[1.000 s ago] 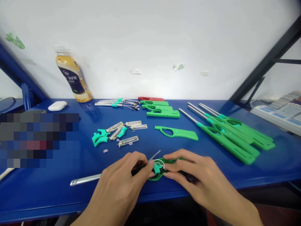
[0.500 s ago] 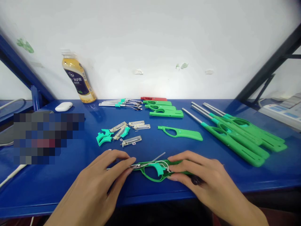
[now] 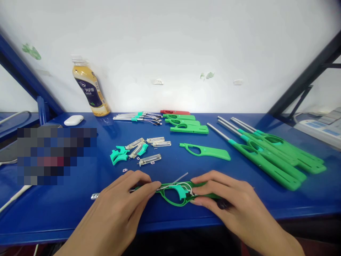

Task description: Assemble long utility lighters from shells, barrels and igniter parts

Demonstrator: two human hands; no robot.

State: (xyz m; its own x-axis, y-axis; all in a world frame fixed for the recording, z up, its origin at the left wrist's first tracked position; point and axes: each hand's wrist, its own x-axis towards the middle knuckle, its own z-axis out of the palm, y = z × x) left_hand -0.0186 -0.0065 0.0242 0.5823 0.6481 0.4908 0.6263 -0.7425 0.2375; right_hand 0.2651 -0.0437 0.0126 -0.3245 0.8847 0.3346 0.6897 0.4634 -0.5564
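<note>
At the near edge of the blue table (image 3: 87,217), the left hand (image 3: 124,201) pinches a metal tube (image 3: 95,196) at the left of a green shell (image 3: 174,204); the right hand (image 3: 230,199) grips its right part, beside a teal trigger (image 3: 182,192). Transparent cartridges (image 3: 150,159) lie farther left.

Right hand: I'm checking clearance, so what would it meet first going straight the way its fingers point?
The right hand would likely meet the white wires just ahead first, then the teal curved piece; depth is unclear.
</note>
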